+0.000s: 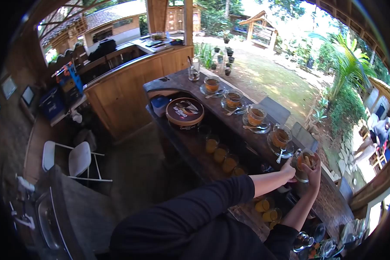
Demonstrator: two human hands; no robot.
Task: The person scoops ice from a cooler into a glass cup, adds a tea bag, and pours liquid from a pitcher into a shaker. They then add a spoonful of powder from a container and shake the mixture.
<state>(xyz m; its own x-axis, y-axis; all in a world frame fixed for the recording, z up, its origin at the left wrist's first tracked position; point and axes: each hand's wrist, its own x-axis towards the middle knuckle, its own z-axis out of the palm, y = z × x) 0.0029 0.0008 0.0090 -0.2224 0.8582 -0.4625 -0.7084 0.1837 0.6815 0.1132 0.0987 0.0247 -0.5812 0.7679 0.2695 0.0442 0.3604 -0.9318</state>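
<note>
At the near end of a row on the wooden counter, my right hand (pixel 313 172) wraps around the side of a glass cup (pixel 307 157) of amber drink. My left hand (pixel 287 170) is closed at the left edge of the glass saucer (pixel 302 177) under that cup; its fingertips are partly hidden. Just beyond my left hand, another glass cup (pixel 281 136) stands on a saucer with a spoon (pixel 281 155). Farther along are more filled cups on saucers, including a glass cup (pixel 256 115) and a glass cup (pixel 233 99).
Glasses of orange drink (pixel 220 154) stand on the lower shelf, beside a round tin (pixel 185 112). More orange glasses (pixel 270 215) sit below my forearms. Clear glassware (pixel 354 230) crowds the near right end. A white folding chair (pixel 79 159) stands at left.
</note>
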